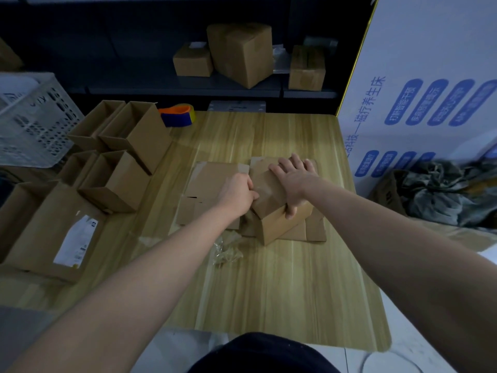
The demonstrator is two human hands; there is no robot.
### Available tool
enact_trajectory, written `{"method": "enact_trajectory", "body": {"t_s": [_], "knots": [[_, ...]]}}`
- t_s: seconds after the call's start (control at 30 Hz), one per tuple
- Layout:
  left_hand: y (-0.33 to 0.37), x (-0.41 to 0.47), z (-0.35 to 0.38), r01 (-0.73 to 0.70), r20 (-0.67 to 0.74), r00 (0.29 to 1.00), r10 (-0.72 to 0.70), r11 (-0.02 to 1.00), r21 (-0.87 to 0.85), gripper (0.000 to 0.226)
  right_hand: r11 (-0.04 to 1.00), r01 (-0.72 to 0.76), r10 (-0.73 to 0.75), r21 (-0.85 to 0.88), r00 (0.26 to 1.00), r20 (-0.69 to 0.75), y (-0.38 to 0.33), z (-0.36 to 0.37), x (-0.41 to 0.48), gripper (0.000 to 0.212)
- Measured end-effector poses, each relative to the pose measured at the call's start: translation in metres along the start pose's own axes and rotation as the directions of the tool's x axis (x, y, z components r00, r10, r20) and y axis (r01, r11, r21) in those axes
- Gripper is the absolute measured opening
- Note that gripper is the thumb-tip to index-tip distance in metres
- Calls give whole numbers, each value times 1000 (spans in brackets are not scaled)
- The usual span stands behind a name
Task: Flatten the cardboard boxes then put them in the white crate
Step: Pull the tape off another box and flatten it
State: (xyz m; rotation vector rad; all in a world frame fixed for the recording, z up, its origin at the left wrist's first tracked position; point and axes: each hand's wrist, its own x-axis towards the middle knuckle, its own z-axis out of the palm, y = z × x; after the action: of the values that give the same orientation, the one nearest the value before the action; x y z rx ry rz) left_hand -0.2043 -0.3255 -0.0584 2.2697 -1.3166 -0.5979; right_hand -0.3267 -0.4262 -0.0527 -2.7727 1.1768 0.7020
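Two hands on one cardboard box (277, 224), mid-flattening.
White crate (32, 117) stands far left, well apart; left hand (238, 193) grips the box's left edge with curled fingers, right hand (293, 181) presses flat on top. Next, I'd judge: collapse it onto the flattened cardboard (212, 179) beneath.

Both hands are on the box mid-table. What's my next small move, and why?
Probably peel the top edge open with the left hand, which grips the box there, while the right hand presses down: the box stands unflattened on flattened cardboard.
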Motion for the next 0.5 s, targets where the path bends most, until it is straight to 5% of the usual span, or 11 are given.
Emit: {"method": "enact_trajectory", "body": {"t_s": [0.17, 0.27, 0.37, 0.5], "knots": [[1, 11, 1, -73, 122, 990, 76, 997, -26, 24, 1000, 1, -1, 3, 1000, -8, 4, 4, -2, 135], [-10, 5, -2, -149, 195, 960, 199, 958, -243, 31, 1000, 0, 0, 23, 1000, -10, 6, 7, -1, 135], [-19, -1, -5, -54, 216, 957, 194, 851, -523, 31, 999, -4, 4, 31, 1000, -9, 7, 8, 1, 136], [-24, 6, -12, 61, 251, 957, 148, 739, -670, 31, 1000, 10, -10, 30, 1000, -1, 9, 7, 3, 136]]}}
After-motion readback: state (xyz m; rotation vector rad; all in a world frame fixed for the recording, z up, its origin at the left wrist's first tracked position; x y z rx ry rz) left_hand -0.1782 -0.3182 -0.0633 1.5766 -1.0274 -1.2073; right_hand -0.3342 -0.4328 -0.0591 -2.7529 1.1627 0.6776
